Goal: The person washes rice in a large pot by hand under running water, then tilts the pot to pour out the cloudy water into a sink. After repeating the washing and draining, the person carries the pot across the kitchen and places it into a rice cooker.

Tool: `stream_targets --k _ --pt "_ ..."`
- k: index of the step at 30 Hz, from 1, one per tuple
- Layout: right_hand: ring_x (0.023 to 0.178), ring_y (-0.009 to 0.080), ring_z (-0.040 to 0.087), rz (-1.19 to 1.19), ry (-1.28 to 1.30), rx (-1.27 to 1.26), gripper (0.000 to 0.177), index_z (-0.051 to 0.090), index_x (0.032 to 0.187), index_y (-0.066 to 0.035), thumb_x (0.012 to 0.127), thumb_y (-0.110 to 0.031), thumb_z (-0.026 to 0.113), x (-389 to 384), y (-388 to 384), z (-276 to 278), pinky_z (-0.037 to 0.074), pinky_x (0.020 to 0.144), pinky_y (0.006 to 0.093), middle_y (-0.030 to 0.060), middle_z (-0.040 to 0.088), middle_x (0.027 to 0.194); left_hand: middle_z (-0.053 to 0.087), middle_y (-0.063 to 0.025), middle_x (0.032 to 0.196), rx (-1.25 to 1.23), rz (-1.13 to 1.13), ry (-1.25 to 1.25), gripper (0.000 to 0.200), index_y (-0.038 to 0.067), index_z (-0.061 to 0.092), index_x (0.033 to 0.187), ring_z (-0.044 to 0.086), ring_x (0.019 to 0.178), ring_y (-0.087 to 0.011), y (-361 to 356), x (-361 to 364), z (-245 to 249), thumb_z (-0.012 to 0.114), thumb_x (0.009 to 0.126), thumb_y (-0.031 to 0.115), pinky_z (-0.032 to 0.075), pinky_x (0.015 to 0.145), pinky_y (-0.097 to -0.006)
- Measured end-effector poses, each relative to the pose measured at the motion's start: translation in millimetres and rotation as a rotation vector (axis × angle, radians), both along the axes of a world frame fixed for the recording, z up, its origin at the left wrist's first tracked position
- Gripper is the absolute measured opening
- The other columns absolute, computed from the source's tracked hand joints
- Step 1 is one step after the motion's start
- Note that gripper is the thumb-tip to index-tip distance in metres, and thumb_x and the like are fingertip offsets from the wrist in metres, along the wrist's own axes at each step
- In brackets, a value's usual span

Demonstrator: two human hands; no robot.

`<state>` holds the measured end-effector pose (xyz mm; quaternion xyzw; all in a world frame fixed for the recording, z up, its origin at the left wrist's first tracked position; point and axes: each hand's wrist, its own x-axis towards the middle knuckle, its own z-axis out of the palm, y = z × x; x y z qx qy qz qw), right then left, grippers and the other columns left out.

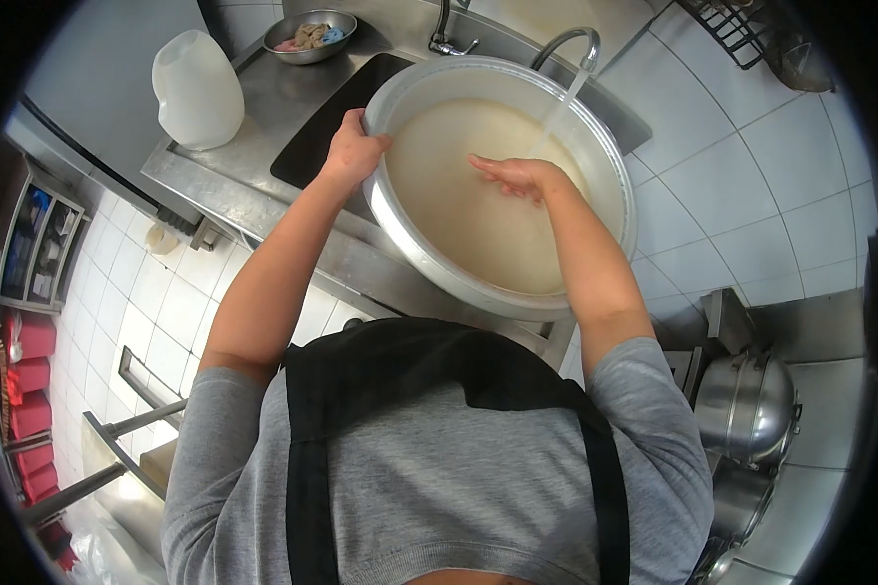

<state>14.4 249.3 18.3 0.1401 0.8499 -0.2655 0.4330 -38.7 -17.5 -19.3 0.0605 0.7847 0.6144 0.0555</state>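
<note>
A large round aluminium basin sits tilted over the steel sink counter, holding cloudy, pale beige water. At its left rim, my left hand is closed, thumb over the edge and the other fingers mostly hidden outside. My right hand is over the cloudy water inside the basin, fingers stretched out and slightly apart, with nothing in it. A curved tap at the back runs a stream of water into the basin, behind my right hand. Whatever lies under the cloudy surface is hidden.
Left of the basin is a dark sink bowl. A white plastic jug stands on the counter's left end, near a metal bowl of cloths. Steel pots are stacked at right; a metal-framed rack stands at left.
</note>
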Motion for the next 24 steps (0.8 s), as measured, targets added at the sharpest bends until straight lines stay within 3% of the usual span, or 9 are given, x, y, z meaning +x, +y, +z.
stream_targets --k 2,5,16,19,22,24 --pt "0.129 0.0381 0.032 -0.003 -0.005 0.011 0.1 0.02 0.146 -0.025 0.068 -0.087 0.03 0 0 0 0.021 0.106 0.054 0.0055 0.025 0.15 0.055 -0.0234 0.116 -0.008 -0.006 0.003 0.068 -0.004 0.038 0.13 0.056 0.106 -0.0308 -1 2 2 0.063 0.07 0.015 0.044 0.091 -0.0352" --pt "0.13 0.0366 0.032 -0.01 -0.006 0.02 0.1 0.02 0.146 -0.025 0.068 -0.087 0.03 -1 0 -2 0.02 0.107 0.053 0.0052 0.025 0.15 0.055 -0.0171 0.111 0.001 0.002 0.005 0.059 -0.003 0.04 0.126 0.055 0.101 -0.0241 0 6 7 0.061 0.073 0.008 0.043 0.089 -0.033" --pt "0.136 0.0374 0.022 -0.025 -0.043 0.01 0.1 0.021 0.146 -0.019 0.071 -0.084 0.033 -1 -3 -1 0.014 0.109 0.0535 0.0063 0.019 0.151 0.055 -0.0185 0.112 0.004 0.002 -0.002 0.061 -0.004 0.038 0.129 0.056 0.101 -0.0255 0 5 5 0.061 0.073 0.009 0.043 0.088 -0.0337" --pt "0.136 0.0361 0.021 0.021 0.028 -0.061 0.111 0.022 0.145 -0.013 0.065 -0.089 0.032 8 -4 -1 0.01 0.103 0.0666 0.0209 0.031 0.141 0.055 -0.0183 0.112 -0.012 0.006 -0.004 0.062 -0.003 0.038 0.129 0.056 0.101 -0.0257 0 5 7 0.061 0.073 0.01 0.043 0.089 -0.0341" --pt "0.14 0.0348 0.003 0.042 -0.03 -0.098 0.109 0.017 0.147 -0.017 0.066 -0.088 0.033 10 -4 6 0.006 0.104 0.066 0.0145 -0.002 0.153 0.056 -0.018 0.112 -0.03 0.009 -0.006 0.061 -0.002 0.039 0.129 0.056 0.101 -0.0256 0 8 10 0.061 0.073 0.01 0.043 0.089 -0.0342" --pt "0.14 0.036 0.008 0.017 -0.018 -0.09 0.102 0.019 0.146 -0.019 0.07 -0.085 0.033 11 -3 4 0.006 0.106 0.0617 0.0094 0.007 0.153 0.055 -0.0201 0.114 -0.043 0.008 -0.008 0.063 -0.002 0.038 0.129 0.056 0.103 -0.0277 0 7 10 0.061 0.072 0.012 0.043 0.09 -0.0348"
